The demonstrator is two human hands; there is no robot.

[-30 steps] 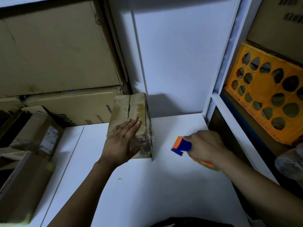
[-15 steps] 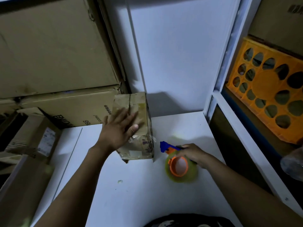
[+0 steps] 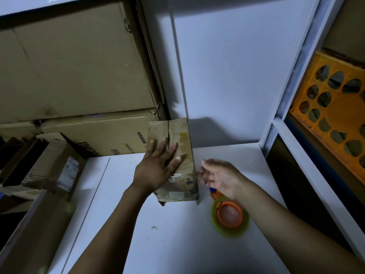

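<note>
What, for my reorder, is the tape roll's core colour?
Orange core, yellowish tape roll; head view.

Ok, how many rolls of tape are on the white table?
1. The yellowish tape roll with an orange core lies flat on the white table, right of the small brown cardboard box, partly under the right hand. More may be hidden out of view.

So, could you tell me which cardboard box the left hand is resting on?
The small tape-wrapped box on the white table, beside the tape dispenser: the left hand lies flat on its top. The bigger boxes stacked behind are untouched.
</note>
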